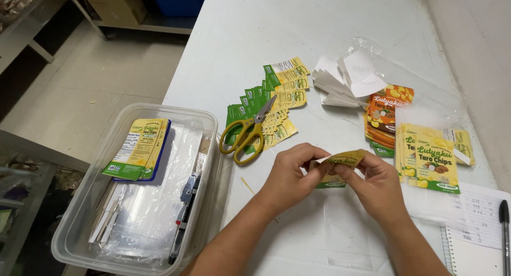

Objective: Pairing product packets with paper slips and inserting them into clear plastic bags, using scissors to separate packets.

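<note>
Two hands meet over the near middle of the white table (277, 36) and pinch one small yellow and green sticker label (340, 160) between them. The left hand (290, 175) holds the label's left end with its fingertips closed tight on it. The right hand (372, 183) holds the right end the same way. The label lies long-ways from left to right, so each hand has one end. It is bent up a bit at the top, and its green bottom edge shows below the fingers. It is up off the table, not lying flat.

Just left and a little farther away lie yellow-handled scissors (247, 135), on top of a spread-out row of green and yellow labels (274, 100). The left hand is the nearer one to them. To the right sit a stack of yellow labels (431, 156) and a stack of orange labels (383, 116); the right hand is nearer to those. Far behind them is a heap of white backing papers (348, 79) by a clear plastic bag (431, 108).

At the near left is a clear plastic bin (80, 223) with more labels, clear bags and a pen inside. At the near right lie a spiral notebook (474, 228) and a black pen (504, 228). A pale tiled floor (80, 89) shows on the left.
</note>
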